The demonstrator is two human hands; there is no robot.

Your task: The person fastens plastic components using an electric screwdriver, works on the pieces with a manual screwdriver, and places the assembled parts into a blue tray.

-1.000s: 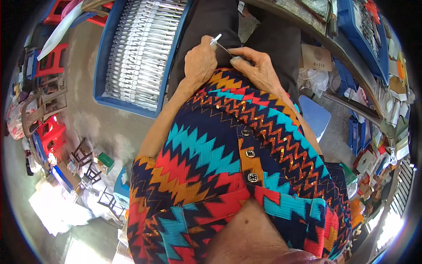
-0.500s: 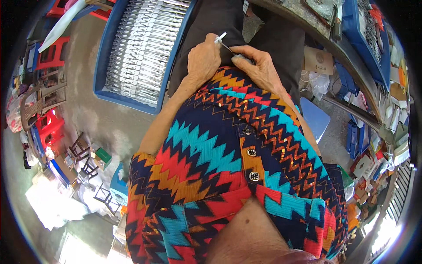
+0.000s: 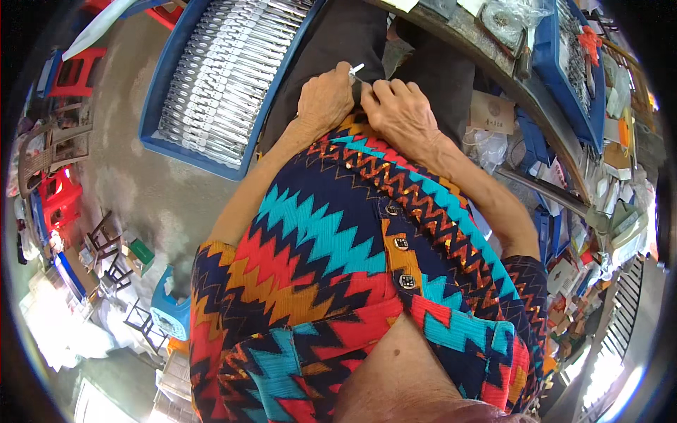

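Both hands are close together above my lap. My left hand (image 3: pixel 326 100) is closed around a small slim piece with a white end (image 3: pixel 357 70), which sticks out past the fingers. A thin, dark metal part of it runs toward the right hand. My right hand (image 3: pixel 400 113) has its back turned up and its fingers curled, just beside the left one. What those fingers grip is hidden under them. To the left, a blue bin (image 3: pixel 194 167) holds rows of slim silver metal pieces (image 3: pixel 222 77) with slotted ends.
A worktable edge (image 3: pixel 486 60) curves along the upper right, with another blue bin (image 3: pixel 596 127) of metal parts on it. Below it are a brown carton (image 3: pixel 491 113) and a clear plastic bag (image 3: pixel 488 149). Red stools (image 3: pixel 76 72) and a light-blue stool (image 3: pixel 169 314) stand at the left.
My right hand has rolled over from a thumb-and-finger pinch, so its back and knuckles face up, and its elbow has swung outward. My left hand keeps hold of the white-ended piece.
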